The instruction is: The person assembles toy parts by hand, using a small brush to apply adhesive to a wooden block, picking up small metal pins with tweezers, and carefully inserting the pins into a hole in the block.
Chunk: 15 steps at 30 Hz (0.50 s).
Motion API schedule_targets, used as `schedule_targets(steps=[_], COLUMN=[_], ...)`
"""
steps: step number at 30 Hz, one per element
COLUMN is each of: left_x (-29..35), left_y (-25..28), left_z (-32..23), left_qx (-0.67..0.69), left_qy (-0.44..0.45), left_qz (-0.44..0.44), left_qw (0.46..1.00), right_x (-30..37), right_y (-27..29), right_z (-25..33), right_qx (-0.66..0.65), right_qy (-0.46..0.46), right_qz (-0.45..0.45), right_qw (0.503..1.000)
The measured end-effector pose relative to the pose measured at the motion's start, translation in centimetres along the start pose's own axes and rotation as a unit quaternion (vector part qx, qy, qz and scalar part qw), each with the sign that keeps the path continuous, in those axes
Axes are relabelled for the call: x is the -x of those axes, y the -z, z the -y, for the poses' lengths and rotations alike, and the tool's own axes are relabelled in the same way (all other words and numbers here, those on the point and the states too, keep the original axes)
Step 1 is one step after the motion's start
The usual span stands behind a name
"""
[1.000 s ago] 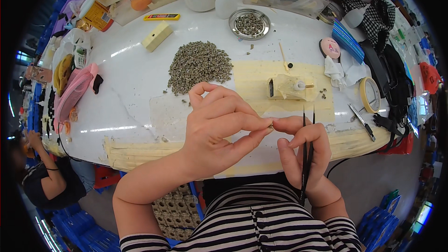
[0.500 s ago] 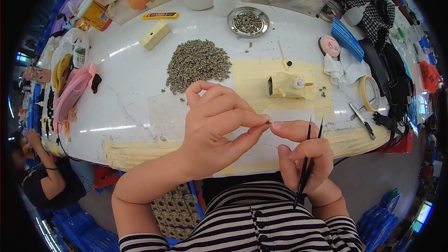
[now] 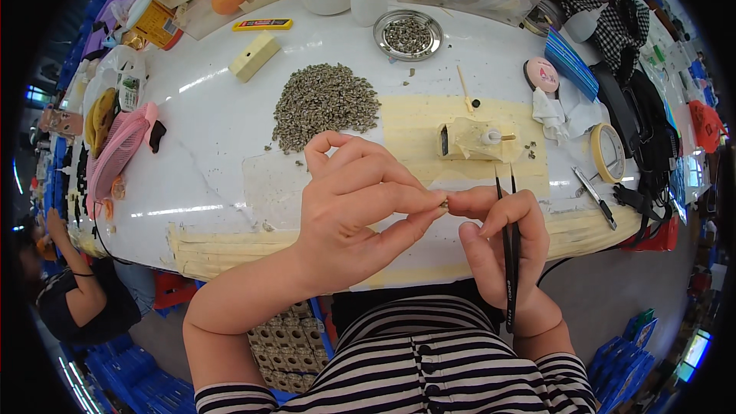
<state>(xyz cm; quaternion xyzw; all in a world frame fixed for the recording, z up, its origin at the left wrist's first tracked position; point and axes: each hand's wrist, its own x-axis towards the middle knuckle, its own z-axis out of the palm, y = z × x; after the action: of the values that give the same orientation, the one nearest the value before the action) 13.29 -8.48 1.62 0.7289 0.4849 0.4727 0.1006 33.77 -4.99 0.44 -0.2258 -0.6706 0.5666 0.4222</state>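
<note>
Thumb and forefinger of my left hand (image 3: 349,218) are closed on a small metallic part (image 3: 444,204), too tiny to name more exactly. My right hand (image 3: 529,241) has black tweezers (image 3: 511,276) tucked among its fingers, their tips pointing away from me. Its forefinger reaches to the small part and seems to touch it. Beyond my left hand lies a big pile of small grey-brown metallic parts (image 3: 326,103). A tape-wrapped block (image 3: 464,142) with a white knob and short peg stands beyond my right hand.
A round metal dish (image 3: 438,37) with similar parts sits at the back. Nearby are a cream block (image 3: 254,57), a yellow case (image 3: 263,24) and a white squeeze bottle (image 3: 369,0). A tape roll (image 3: 596,155) and a craft knife (image 3: 595,198) lie right. Another person (image 3: 80,299) is at far left.
My right hand has turned, swinging the tweezers more upright with their tips farther away. Its forefinger has shifted slightly up and away. My left hand has barely moved.
</note>
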Motion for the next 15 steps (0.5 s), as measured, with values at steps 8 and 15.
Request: schedule_targets(steps=[8,15], left_x=[0.04,-0.05], left_y=[0.01,0.01], left_z=[-0.14,-0.14], left_qx=[-0.018,-0.004], left_qy=[0.015,0.013], left_qz=[0.002,-0.002], left_qw=[1.0,1.0], right_x=[-0.4,-0.42], right_y=[0.09,-0.03], right_z=[0.86,0.27], right_qx=[0.173,0.19], right_qy=[0.152,0.137], right_qz=[0.041,0.006], right_qw=[0.972,0.972])
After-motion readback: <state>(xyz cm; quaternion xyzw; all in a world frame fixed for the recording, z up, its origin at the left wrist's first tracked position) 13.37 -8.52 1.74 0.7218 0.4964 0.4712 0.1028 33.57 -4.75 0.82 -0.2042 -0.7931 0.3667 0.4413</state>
